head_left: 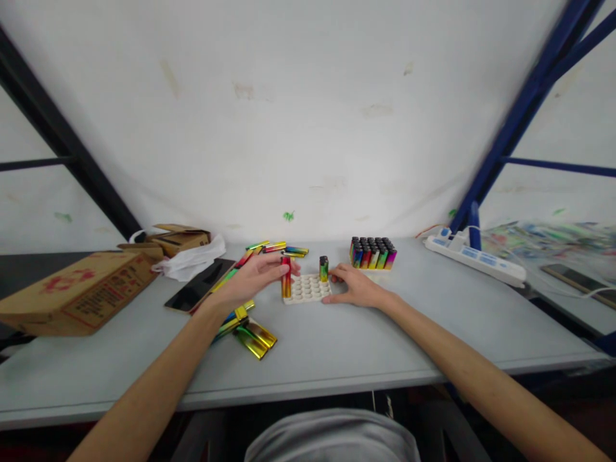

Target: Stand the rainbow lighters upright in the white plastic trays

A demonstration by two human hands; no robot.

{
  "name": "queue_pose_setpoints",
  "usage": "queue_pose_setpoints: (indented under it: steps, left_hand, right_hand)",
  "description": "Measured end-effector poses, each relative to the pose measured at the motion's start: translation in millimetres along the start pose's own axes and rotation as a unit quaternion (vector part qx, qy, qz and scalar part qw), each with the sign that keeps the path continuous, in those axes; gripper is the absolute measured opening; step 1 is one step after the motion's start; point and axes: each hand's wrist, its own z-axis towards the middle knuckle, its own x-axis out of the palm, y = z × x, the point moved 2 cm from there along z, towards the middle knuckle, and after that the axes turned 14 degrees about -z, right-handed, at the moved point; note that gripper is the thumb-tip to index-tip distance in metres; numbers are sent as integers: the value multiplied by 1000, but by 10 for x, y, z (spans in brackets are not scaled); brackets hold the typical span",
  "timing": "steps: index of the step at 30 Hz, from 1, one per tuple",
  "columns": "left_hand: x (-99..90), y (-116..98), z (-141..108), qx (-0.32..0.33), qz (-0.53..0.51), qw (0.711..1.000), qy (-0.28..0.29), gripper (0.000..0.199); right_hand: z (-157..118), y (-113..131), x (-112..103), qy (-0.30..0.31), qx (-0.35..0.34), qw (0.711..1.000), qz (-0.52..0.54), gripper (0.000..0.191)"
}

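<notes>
As I follow the head view from my end of the line, the left grip (pixel 255 276) is closed between thumb and fingertips on a red-and-gold lighter (pixel 286 285); its long axis stands close to upright, at the left end of the white holed tray (pixel 308 298); I can't make out whether its lower end sits inside a hole or only in front of one; the rows of holes run off to its right, so in my judgement everything turns on that upright axis against the holes, with the left grip plainly the nearer; the right grip (pixel 353 287) is at the tray's other end, thumb and fingers spread apart about the right-hand end, beside an upright green-and-yellow lighter (pixel 323 269); whether its fingertips press on the tray or hold something small I can't make out.

For writing, I see red print on the cardboard box (pixel 96 295) at left, too blurred for me to read; no brand shows legibly on the held lighter, on the loose lighters (pixel 253 344) lying on the tabletop (pixel 337 346), or on the packed block of lighters (pixel 373 256) behind and to the right; the power strip (pixel 474 260) carries blue patches, without lettering I can read.
</notes>
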Motion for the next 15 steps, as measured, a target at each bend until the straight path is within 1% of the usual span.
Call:
queue_pose_setpoints:
  steps: [3,7,9,12,15]
  left_hand:
    - [100,97,19,-14,-78,997,10,31]
    - [195,157,34,-46,-163,985,-17,28]
    - [211,177,49,-77,-178,980,-32,31]
    - [210,212,79,-120,-173,977,-44,42]
    - [220,243,97,-141,-170,974,-47,43]
  right_hand:
    - [-3,-4,3,1,-2,1000,-4,56]
    - [-9,-2,-1,1,-3,1000,-5,55]
    - [-9,4,-7,2,-4,1000,-5,54]
    - [-5,16,-20,2,-6,1000,-6,52]
    - [-2,26,-32,2,-6,1000,-8,52]
